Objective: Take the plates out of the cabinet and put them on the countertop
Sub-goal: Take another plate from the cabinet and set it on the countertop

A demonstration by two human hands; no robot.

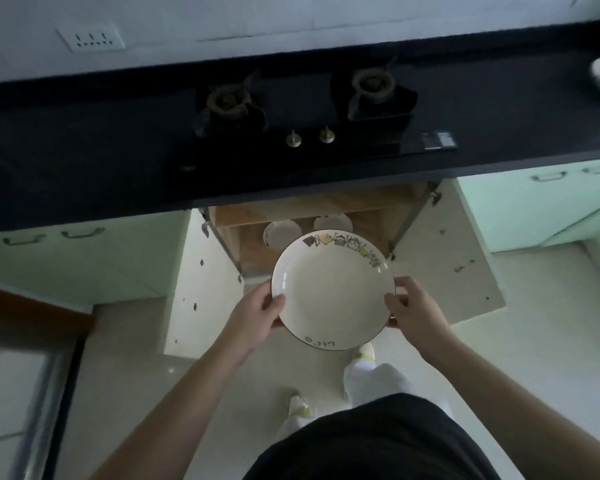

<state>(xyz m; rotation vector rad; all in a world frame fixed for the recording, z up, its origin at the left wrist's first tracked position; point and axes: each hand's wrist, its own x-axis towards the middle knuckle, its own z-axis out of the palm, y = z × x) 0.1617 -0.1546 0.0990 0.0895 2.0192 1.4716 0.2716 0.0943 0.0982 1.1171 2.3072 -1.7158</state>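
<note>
A two-burner gas hob [305, 119] with two brass knobs [310, 136] lies beyond the hands; a wall socket [91, 38] (white, multi-outlet) sits farther up-left, pale floor tiles [534, 358] below.

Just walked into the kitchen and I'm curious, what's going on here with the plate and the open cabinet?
A person stands at the open cabinet under the stove, holding a white plate level with both hands: the left hand grips its left rim, the right hand its right rim. The plate is out of the cabinet but not yet on the dark countertop. Two more plates remain inside the cabinet.
</note>
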